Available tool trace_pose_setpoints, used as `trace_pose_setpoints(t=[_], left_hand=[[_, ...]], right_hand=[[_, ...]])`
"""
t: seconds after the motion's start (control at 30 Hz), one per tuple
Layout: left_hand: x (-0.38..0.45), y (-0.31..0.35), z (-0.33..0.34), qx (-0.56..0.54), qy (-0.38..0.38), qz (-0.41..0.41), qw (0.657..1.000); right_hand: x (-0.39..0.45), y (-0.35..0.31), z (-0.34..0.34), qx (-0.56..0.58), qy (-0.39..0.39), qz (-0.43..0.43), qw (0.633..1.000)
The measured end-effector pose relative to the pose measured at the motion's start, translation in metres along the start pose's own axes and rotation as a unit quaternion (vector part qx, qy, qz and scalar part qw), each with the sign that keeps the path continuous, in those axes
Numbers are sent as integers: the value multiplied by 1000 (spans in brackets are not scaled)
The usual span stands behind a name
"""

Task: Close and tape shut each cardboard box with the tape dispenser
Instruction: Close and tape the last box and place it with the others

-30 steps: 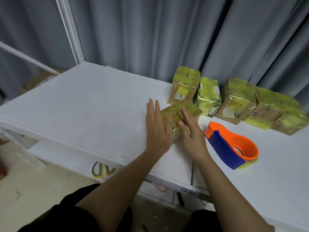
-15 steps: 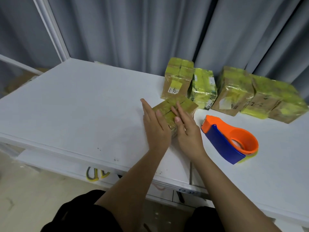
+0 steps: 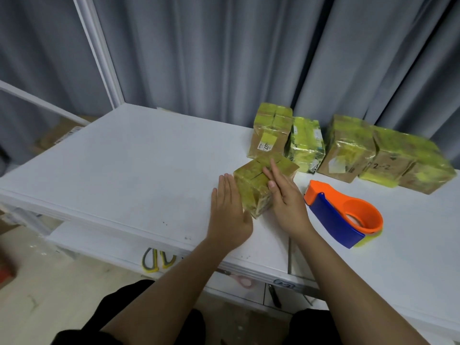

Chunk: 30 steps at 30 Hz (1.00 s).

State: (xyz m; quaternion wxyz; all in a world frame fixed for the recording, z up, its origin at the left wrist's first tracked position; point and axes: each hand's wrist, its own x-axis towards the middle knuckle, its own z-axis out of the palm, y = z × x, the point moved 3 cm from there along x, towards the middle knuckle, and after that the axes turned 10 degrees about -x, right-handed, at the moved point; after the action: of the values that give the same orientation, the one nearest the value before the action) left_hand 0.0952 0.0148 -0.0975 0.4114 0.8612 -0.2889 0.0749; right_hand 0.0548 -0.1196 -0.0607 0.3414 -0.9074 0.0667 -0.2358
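Small cardboard box [image 3: 258, 188] on the white surface [image 3: 129, 170], caught between both hands, already wrapped in glossy yellow-green tape. Left hand [image 3: 230, 215] flat, fingers [image 3: 227, 189] straight and together, laid against the box's left side wall. Right hand [image 3: 286, 197] flat too, fingers [image 3: 272, 174] stretched over the top across the flap seam, thumb along the near right edge. Neither hand curled round anything; both spread and pressing, not gripping.

Tape dispenser [image 3: 342, 215], orange and blue, just right of the right hand, lying on the surface untouched. Beyond the fingertips, a row of taped boxes [image 3: 348, 148] against the grey curtain [image 3: 249, 58], the nearest of them just past the box in hand. Below the left wrist, yellow-handled scissors [image 3: 159, 260] on a lower shelf.

Probably light for its bulk, easily turned with one palm. Stiff at corners and edges, softer across the middle of the top where the flaps meet, so likely to give under a hard push there. Tape skin looks slick: flat palms may slide over it rather than bite. Best held by opposite side walls, near the corners, with one palm weighting the flaps shut while the other fetches the dispenser. Risk of the box skating across the smooth surface when tape is drawn across, unless pinned from the left.
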Motion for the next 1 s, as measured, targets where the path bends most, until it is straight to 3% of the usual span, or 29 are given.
trace_pose_setpoints(t=[0.07, 0.23, 0.4, 0.6, 0.8, 0.9, 1.0], left_hand=[[10, 8, -1, -94, -49, -51, 993], [40, 0, -3, -254, -65, -99, 960], [50, -18, -14, -362, -84, -67, 926], [48, -17, -21, -393, -97, -74, 911], [39, -24, -25, -318, -132, -86, 935], [35, -22, -27, -373, -180, -100, 905], [40, -22, -31, -390, -143, -95, 905]], right_hand=[[0, 0, -1, 2, -2, -2, 1000], [4, 5, -2, 30, -21, 2, 999], [7, 8, -4, 66, -24, 7, 997], [4, 5, -3, 85, -20, 18, 996], [0, -5, 1, 114, -12, 33, 993], [-1, -6, 3, 110, -14, 33, 993], [-1, -2, 5, 68, -5, 6, 998]])
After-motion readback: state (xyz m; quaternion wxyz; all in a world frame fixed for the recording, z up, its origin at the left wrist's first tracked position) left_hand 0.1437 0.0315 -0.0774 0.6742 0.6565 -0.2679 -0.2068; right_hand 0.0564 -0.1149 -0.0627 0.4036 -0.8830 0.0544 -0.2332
